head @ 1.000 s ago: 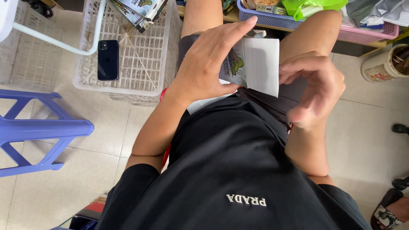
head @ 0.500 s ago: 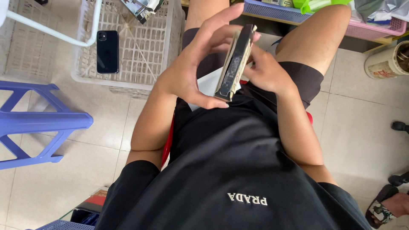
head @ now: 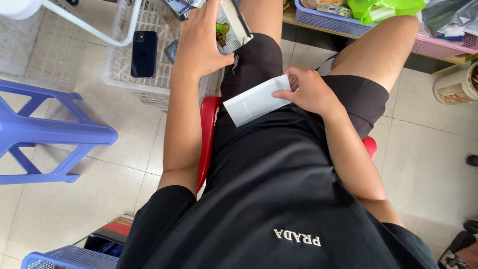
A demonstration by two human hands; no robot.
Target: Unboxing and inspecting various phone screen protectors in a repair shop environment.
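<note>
My left hand (head: 201,42) grips a silvery packet (head: 230,27) over the near edge of the white basket (head: 124,74), its long axis running away from me. My right hand (head: 311,92) pinches a white paper slip (head: 254,101) on my lap, its long axis slanting toward my left knee.

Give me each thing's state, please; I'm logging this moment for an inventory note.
Left hand: grip closed on the printed packet.
Printed packet: held over the white basket's edge.
Right hand: pinching the white envelope.
White envelope: flat on the lap.
Phone: screen dark, lying in the white basket.
</note>
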